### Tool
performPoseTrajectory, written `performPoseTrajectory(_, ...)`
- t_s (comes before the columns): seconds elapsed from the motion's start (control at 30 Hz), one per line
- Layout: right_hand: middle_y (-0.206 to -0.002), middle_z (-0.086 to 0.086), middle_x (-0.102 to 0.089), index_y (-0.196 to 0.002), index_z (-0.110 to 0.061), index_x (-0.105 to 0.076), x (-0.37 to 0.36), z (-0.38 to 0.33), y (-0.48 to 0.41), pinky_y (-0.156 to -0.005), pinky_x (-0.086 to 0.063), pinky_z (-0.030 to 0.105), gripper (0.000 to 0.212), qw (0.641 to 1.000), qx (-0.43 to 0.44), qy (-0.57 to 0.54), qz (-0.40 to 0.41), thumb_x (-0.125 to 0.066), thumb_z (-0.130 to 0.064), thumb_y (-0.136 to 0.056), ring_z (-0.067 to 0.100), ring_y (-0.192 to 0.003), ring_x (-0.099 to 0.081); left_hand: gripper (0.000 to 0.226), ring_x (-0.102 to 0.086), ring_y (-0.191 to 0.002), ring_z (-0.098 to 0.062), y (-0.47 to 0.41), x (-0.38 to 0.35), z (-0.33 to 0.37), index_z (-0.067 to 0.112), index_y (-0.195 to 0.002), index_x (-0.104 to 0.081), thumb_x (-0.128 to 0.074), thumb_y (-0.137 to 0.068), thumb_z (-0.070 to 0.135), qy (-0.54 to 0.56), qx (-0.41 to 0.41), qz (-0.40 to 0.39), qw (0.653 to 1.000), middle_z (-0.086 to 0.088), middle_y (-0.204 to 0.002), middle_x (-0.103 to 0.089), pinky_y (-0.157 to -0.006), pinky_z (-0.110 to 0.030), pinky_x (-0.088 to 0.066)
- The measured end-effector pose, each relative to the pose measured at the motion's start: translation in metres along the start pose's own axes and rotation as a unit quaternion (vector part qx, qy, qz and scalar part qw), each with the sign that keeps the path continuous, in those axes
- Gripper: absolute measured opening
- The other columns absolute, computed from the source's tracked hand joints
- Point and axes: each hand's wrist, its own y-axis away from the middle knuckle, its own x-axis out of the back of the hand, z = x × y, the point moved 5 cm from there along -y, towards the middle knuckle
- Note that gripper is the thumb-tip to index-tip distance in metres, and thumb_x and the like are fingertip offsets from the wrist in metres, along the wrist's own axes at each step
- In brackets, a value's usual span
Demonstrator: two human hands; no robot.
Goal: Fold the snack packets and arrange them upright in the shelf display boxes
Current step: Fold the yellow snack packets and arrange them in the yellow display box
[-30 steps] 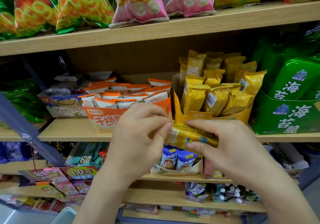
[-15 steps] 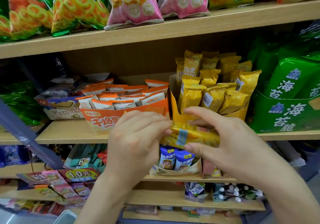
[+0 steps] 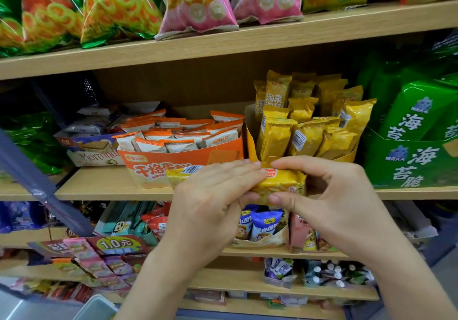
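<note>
Green display box (image 3: pixel 386 171) reads 海苔脆. Wafer box (image 3: pixel 95 157) shows "Morrond", rest hidden. Price tag (image 3: pixel 116 244) below says 1.0元.

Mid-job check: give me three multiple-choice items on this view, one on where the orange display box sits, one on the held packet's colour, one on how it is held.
1. Where does the orange display box stand relative to the yellow display box?
A. to its left
B. to its right
C. on the shelf above

2. What colour is the snack packet in the hands?
A. pink
B. yellow
C. purple

3. How is the snack packet held?
A. lying loose on a shelf
B. by the right hand alone
C. by the left hand and right hand together

Answers:
1 A, the boxes stand side by side on one shelf, orange on the left.
2 B, its wrapper is yellow.
3 C, fingers of both hands pinch it.
</note>
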Motion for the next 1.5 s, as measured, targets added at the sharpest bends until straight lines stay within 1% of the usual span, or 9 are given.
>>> performPoseTrajectory(0.2, -0.101, -0.020, -0.072, -0.126, -0.037, -0.059, -0.004, -0.003, 0.001, -0.081, -0.057, 0.025, 0.060, 0.998, 0.015, -0.068, -0.004, -0.083, -0.031, -0.070, -0.001, -0.098, -0.067, 0.056, -0.046, -0.134, -0.010, -0.001, -0.011, 0.018, 0.020, -0.135, -0.056, -0.070, -0.081, 0.024, -0.053, -0.044, -0.084, 0.994, 0.007, -0.139, -0.056, -0.104, -0.039, -0.042)
performPoseTrajectory(0.3, -0.098, -0.018, -0.073, -0.133, -0.036, -0.052, -0.009, -0.006, 0.002, -0.080, -0.057, 0.026, 0.071, 0.994, 0.010, -0.109, -0.014, -0.083, -0.019, -0.072, 0.003, -0.094, -0.069, 0.054, -0.052, -0.129, -0.011, -0.003, -0.013, 0.026, 0.016, -0.127, -0.063, -0.072, -0.075, 0.009, -0.043, -0.050, -0.026, 0.997, 0.005, -0.133, -0.061, -0.100, -0.037, -0.045)
performPoseTrajectory(0.43, -0.096, -0.011, -0.076, -0.126, -0.033, -0.055, -0.005, -0.006, 0.000, -0.082, -0.058, 0.032, 0.065, 0.981, -0.017, -0.192, -0.033, -0.078, -0.032, -0.065, 0.010, -0.093, -0.071, 0.049, -0.056, -0.124, -0.009, 0.002, -0.006, 0.014, 0.017, -0.129, -0.058, -0.069, -0.081, 0.018, 0.088, 0.031, 0.028, 0.995, 0.005, -0.129, -0.062, -0.096, -0.037, -0.052)
performPoseTrajectory(0.6, -0.094, -0.009, -0.076, -0.101, -0.029, -0.071, -0.002, -0.006, 0.001, -0.077, -0.060, 0.031, 0.037, 0.976, -0.018, -0.216, -0.010, -0.077, -0.033, -0.064, 0.010, -0.091, -0.072, 0.051, -0.059, -0.115, -0.003, 0.003, -0.005, 0.014, 0.035, -0.129, -0.053, -0.069, -0.082, 0.027, 0.225, 0.147, 0.038, 0.962, 0.018, -0.120, -0.063, -0.089, -0.016, -0.050)
performPoseTrajectory(0.77, -0.093, -0.014, -0.075, -0.097, -0.033, -0.072, 0.003, -0.006, 0.003, -0.075, -0.060, 0.030, 0.035, 0.982, -0.008, -0.191, 0.011, -0.075, -0.041, -0.063, 0.008, -0.091, -0.072, 0.035, -0.062, -0.115, -0.015, 0.002, -0.006, 0.018, 0.034, -0.123, -0.064, -0.062, -0.089, 0.026, 0.366, 0.199, 0.036, 0.908, 0.009, -0.118, -0.068, -0.090, -0.023, -0.052)
performPoseTrajectory(1.0, -0.096, -0.019, -0.071, -0.103, -0.034, -0.070, -0.012, -0.018, 0.009, -0.072, -0.054, 0.016, 0.031, 0.990, 0.032, -0.133, -0.019, -0.074, -0.040, -0.072, 0.003, -0.091, -0.067, 0.018, -0.070, -0.074, -0.015, 0.003, -0.012, 0.010, 0.014, -0.070, -0.076, -0.065, -0.074, 0.028, 0.469, 0.401, 0.137, 0.775, -0.008, -0.081, -0.074, -0.064, -0.025, -0.057)
performPoseTrajectory(1.17, -0.108, -0.015, -0.070, -0.111, -0.042, -0.061, -0.015, -0.009, 0.006, -0.080, -0.057, 0.028, 0.047, 0.975, 0.007, -0.211, -0.071, -0.079, -0.035, -0.069, 0.009, -0.104, -0.065, 0.018, -0.066, -0.070, -0.011, -0.001, -0.015, 0.013, 0.017, -0.069, -0.077, -0.063, -0.072, 0.028, 0.547, 0.417, 0.129, 0.714, -0.004, -0.075, -0.070, -0.067, -0.027, -0.056)
performPoseTrajectory(1.4, -0.097, -0.022, -0.067, -0.098, -0.041, -0.064, -0.007, -0.013, 0.007, -0.063, -0.052, 0.020, 0.036, 0.994, 0.048, -0.098, 0.005, -0.080, -0.037, -0.065, 0.002, -0.088, -0.063, 0.024, -0.066, -0.082, -0.019, -0.004, -0.016, 0.011, 0.022, -0.083, -0.070, -0.075, -0.068, 0.040, 0.473, 0.336, 0.020, 0.814, -0.004, -0.082, -0.067, -0.070, -0.028, -0.054)
performPoseTrajectory(1.5, -0.094, -0.020, -0.065, -0.100, -0.040, -0.063, -0.010, -0.018, 0.009, -0.064, -0.047, 0.010, 0.041, 0.996, 0.079, -0.047, 0.011, -0.085, -0.031, -0.068, -0.002, -0.086, -0.059, 0.025, -0.066, -0.078, -0.018, -0.004, -0.017, 0.009, 0.019, -0.080, -0.068, -0.078, -0.063, 0.034, 0.471, 0.339, 0.022, 0.814, -0.003, -0.077, -0.066, -0.066, -0.026, -0.055)
